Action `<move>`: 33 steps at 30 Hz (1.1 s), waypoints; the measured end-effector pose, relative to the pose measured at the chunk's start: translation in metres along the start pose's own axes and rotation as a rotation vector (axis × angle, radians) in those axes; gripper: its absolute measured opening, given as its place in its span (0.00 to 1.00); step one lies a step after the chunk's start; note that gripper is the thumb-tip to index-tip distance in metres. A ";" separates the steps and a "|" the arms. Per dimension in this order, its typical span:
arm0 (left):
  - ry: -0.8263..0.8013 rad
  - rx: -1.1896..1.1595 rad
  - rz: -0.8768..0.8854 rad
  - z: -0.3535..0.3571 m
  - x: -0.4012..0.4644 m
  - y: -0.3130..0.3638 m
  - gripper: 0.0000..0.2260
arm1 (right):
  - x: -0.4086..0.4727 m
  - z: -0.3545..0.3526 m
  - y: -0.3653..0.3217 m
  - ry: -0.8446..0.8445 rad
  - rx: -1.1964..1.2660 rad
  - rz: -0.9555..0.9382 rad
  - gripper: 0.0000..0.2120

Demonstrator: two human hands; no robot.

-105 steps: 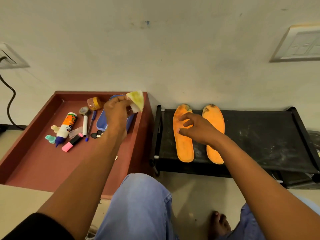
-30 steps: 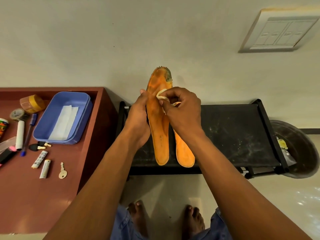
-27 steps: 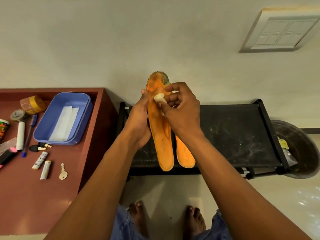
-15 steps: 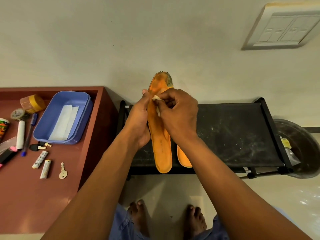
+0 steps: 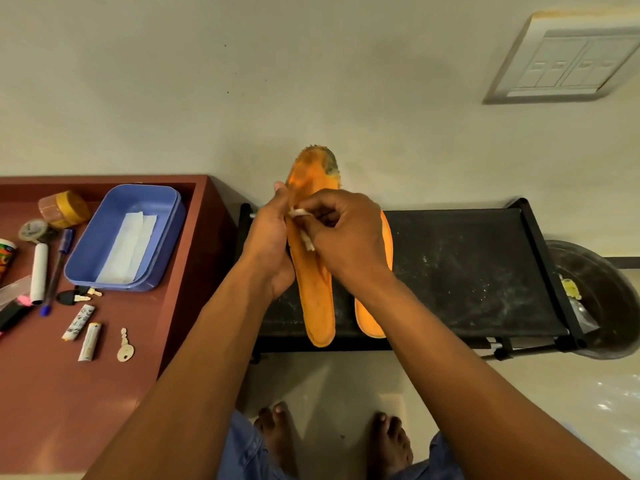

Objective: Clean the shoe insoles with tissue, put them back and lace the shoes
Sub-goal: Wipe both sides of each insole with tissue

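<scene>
Two orange insoles in view: one [image 5: 313, 271] raised over the black rack [image 5: 467, 265], gripped along its edge by the left hand [image 5: 268, 244]. Right hand [image 5: 346, 237] pinches a crumpled tissue [image 5: 304, 230] against it. Second insole [image 5: 372, 320] lies on the rack, partly hidden.

A red-brown table [image 5: 86, 393] carries a blue tray [image 5: 166, 244] near its far right corner, with a jar of tape [image 5: 65, 207], a tape roll [image 5: 33, 230], a white tube [image 5: 38, 271] and a blue pen [image 5: 57, 271] toward its left edge. Nearer the front lie two batteries [image 5: 83, 330], a key [image 5: 124, 346] and a black-headed key [image 5: 71, 297]. A dark bin [image 5: 602, 306] stands off the right end of the black rack [image 5: 485, 271]; a switch plate [image 5: 568, 60] sits on the wall.
</scene>
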State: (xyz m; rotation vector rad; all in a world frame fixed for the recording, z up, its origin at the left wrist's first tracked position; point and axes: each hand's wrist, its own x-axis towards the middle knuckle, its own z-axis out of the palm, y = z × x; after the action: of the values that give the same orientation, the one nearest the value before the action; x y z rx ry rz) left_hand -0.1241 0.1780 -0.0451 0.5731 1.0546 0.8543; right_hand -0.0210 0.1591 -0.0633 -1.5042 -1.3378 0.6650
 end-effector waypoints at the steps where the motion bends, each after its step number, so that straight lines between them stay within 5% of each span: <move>1: 0.032 -0.007 0.011 -0.003 0.000 0.003 0.30 | -0.003 0.004 -0.003 -0.041 -0.011 -0.006 0.06; 6: 0.059 0.012 0.048 -0.009 0.002 0.009 0.27 | -0.013 0.011 -0.011 -0.070 -0.082 -0.101 0.07; 16: -0.130 0.073 -0.063 -0.003 0.003 0.000 0.27 | 0.018 -0.016 0.012 0.345 -0.319 -0.018 0.04; 27: 0.047 -0.094 0.055 -0.021 0.005 0.019 0.30 | -0.010 0.010 -0.014 -0.202 -0.223 -0.080 0.07; 33: 0.031 -0.034 0.038 -0.015 0.001 0.017 0.30 | -0.009 0.010 -0.011 -0.109 -0.297 -0.137 0.08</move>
State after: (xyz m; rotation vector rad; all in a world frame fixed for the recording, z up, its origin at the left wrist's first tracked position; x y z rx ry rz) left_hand -0.1432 0.1884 -0.0382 0.5541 1.0583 0.9152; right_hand -0.0366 0.1525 -0.0589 -1.6088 -1.6642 0.4817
